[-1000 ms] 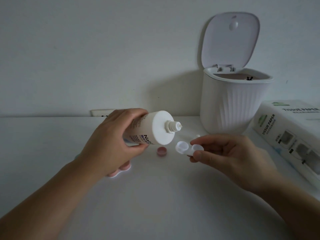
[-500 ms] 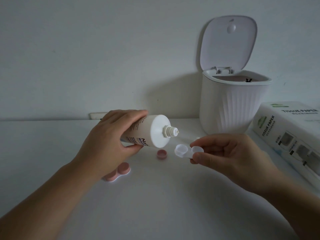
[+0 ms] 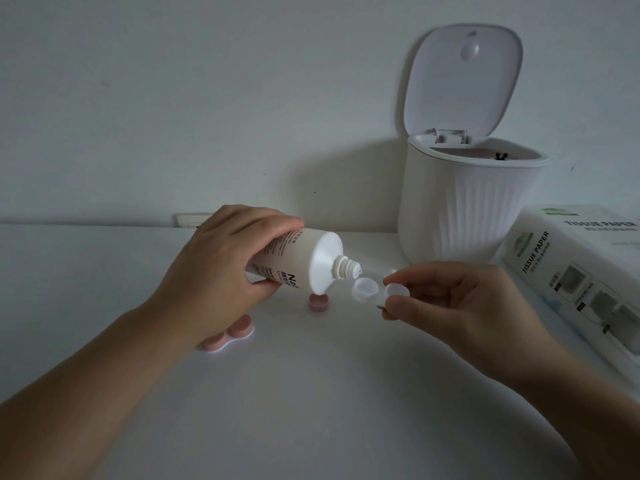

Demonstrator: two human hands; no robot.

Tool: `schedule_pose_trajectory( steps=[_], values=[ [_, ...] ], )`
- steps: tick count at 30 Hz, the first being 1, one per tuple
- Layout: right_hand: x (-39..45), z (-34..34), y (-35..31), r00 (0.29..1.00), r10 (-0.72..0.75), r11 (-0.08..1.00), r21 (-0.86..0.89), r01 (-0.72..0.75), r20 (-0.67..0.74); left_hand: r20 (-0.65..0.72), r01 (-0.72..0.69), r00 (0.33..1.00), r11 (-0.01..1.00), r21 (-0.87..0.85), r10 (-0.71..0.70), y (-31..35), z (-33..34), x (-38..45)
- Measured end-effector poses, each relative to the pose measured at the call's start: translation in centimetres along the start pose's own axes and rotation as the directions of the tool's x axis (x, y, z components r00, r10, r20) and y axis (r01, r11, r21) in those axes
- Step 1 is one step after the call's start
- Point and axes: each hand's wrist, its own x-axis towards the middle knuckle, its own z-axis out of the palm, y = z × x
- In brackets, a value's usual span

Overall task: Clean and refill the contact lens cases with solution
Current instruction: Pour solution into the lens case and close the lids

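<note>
Now, left hand: you are gripping the solution bottle, fingers curled round it, nozzle tilting right.
Right hand: you are pinching the white lens case by its right well, above the table.
Nozzle: hovering just beside the left well, possibly touching.
Pink case: lying near left.
Pink cap: sitting under the bottle.
Bin: standing far right, lid up.

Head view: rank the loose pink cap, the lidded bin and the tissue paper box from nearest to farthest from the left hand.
1. Loose pink cap, on the table just right of the left hand, under the bottle.
2. Lidded bin, farther right, at the wall.
3. Tissue paper box, at the far right edge.
</note>
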Motion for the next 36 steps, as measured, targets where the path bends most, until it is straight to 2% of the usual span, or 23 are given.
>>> schedule_pose_trajectory(
  steps=[21, 36],
  values=[
    [-0.05, -0.13, -0.12, 0.999, 0.042, 0.989, -0.142, -0.043, -0.008, -0.018, -0.036, 0.999, 0.999, 0.001, 0.036, -0.01, 0.01, 0.44],
    [0.08, 0.02, 0.21, 0.997, 0.076, 0.982, -0.173, -0.073, 0.008, -0.038, -0.066, 0.997, 0.997, 0.032, 0.067, 0.34, -0.03, 0.68]
  ],
)
